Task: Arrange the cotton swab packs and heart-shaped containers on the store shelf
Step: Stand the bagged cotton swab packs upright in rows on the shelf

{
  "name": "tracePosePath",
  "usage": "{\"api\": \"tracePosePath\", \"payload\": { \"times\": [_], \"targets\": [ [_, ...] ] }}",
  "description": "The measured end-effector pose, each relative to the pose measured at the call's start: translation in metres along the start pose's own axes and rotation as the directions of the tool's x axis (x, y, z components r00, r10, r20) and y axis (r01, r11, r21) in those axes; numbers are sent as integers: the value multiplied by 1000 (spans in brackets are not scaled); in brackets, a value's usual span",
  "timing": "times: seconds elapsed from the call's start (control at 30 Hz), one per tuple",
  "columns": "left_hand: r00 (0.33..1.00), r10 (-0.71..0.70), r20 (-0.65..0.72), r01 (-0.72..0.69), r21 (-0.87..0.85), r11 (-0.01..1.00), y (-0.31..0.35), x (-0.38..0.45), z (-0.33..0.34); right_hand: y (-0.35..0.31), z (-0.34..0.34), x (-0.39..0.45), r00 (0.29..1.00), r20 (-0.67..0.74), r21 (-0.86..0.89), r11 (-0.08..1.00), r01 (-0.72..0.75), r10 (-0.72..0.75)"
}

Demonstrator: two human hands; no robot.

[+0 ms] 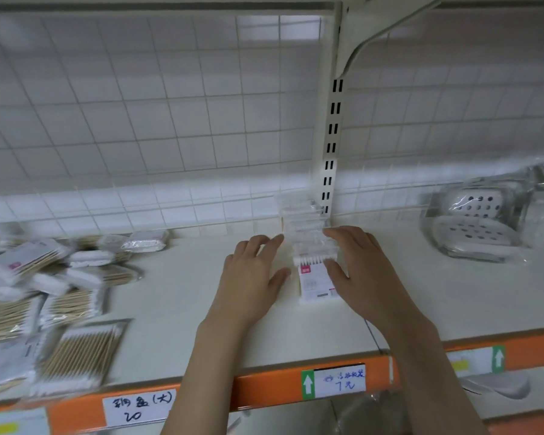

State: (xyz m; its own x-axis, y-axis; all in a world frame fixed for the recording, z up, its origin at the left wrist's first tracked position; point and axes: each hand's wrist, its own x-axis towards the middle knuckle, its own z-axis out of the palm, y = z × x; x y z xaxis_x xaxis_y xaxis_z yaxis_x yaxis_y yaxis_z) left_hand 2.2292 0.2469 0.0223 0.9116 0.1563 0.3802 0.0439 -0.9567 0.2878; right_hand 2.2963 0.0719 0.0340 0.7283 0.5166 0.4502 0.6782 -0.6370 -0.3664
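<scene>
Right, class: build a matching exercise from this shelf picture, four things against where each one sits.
Things:
1. row of swab packs
2. loose pile of swab packs
3. wrapped soap dishes
4. handwritten price tag

Places:
A. shelf, far right
B. orange shelf edge
C. between the left hand and right hand
D. shelf, far left

Pairs: 1-C, 2-D, 3-A, 4-B

White store shelf (176, 296) with an orange front edge. Messy pile of cotton swab packs (44, 296) over at 9 o'clock, a neat row of packs (308, 246) running toward 12, and bagged perforated metal dishes (481, 221) at 2 o'clock.
</scene>
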Motion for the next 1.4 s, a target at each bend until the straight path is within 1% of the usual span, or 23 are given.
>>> {"api": "tracePosePath", "payload": {
  "times": [0.13,0.23,0.33,0.43,0.5,0.57,0.63,0.77,0.97,1.03,1.13,1.27,1.4],
  "targets": [
    [994,-107,13,107,28,994,-45,-35,-40,-36,15,3,999,12,30,998,47,-48],
    [978,-209,7,208,65,976,-81,-64,-70,-70,32,6,992,77,53,994,94,-98],
    [953,-302,-28,303,109,947,-112,-93,-101,-107,51,9,979,122,92,984,154,-165],
    [933,-355,-61,359,80,930,-140,-119,-126,-146,71,11,953,176,137,965,224,-246],
    [902,-427,-66,432,86,898,-155,-133,-140,-171,85,12,930,211,183,947,264,-300],
    [886,-460,-63,464,104,880,-170,-145,-149,-195,96,12,906,262,231,933,275,-332],
    [878,-477,-38,478,75,875,-181,-155,-155,-214,105,12,868,326,269,917,294,-374],
    [872,-485,69,482,51,875,-198,-166,-163,-241,116,14,770,458,326,890,319,-444],
    [869,-452,200,444,85,892,-218,-172,-167,-256,126,13,674,612,320,909,267,-414],
    [858,-445,257,433,104,895,-223,-172,-165,-258,128,12,663,634,320,915,244,-399],
    [838,-442,320,434,100,895,-229,-172,-160,-257,132,12,664,643,318,922,222,-382],
    [836,-416,357,431,41,901,-233,-172,-154,-251,137,10,686,639,317,932,177,-348],
    [851,-391,352,390,77,918,-237,-171,-149,-247,143,11,720,606,294,936,193,-339]
  ]
}}
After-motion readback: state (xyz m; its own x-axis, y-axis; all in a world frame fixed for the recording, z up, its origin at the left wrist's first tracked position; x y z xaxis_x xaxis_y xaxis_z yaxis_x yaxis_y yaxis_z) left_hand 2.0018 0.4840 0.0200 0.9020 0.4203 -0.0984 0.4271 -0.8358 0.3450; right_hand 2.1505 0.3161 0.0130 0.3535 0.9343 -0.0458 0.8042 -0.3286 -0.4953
